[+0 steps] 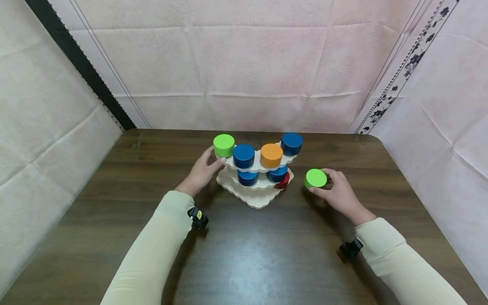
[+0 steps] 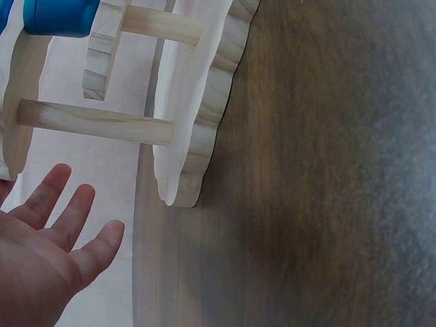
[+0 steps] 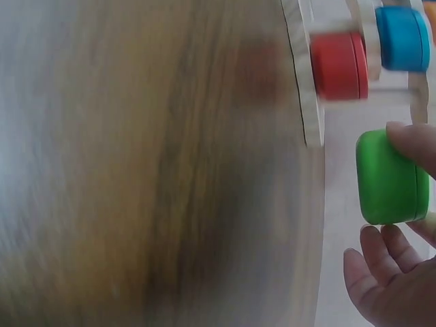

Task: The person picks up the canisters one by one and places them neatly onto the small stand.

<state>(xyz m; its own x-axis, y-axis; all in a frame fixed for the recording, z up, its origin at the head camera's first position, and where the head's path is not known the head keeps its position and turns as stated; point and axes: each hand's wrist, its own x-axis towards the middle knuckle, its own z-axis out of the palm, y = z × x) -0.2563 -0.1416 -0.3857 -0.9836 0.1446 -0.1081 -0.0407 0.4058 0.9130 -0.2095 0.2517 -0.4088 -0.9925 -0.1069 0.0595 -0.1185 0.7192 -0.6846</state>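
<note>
A three-tier pale wooden stand (image 1: 256, 199) with scalloped edges stands on the table. My left hand (image 1: 201, 171) grips the left corner of its top tier with thumb and index finger, close beside a green round tin (image 1: 223, 146); the other fingers (image 2: 75, 211) stretch loosely in the left wrist view. To the stand's right, my right hand (image 1: 340, 192) pinches another green round tin (image 1: 315, 178) above the table. In the right wrist view this tin (image 3: 388, 177) shows a lid seam, with the thumb on one side and the remaining fingers spread below.
The top tier also bears blue tins (image 1: 243, 156) and an orange tin (image 1: 271, 155). Lower tiers hold blue tins (image 1: 247, 178) and a red tin (image 3: 337, 66). A brown wooden table (image 1: 228, 262) extends toward me, with cloth hangings (image 1: 236, 63) behind and at both sides.
</note>
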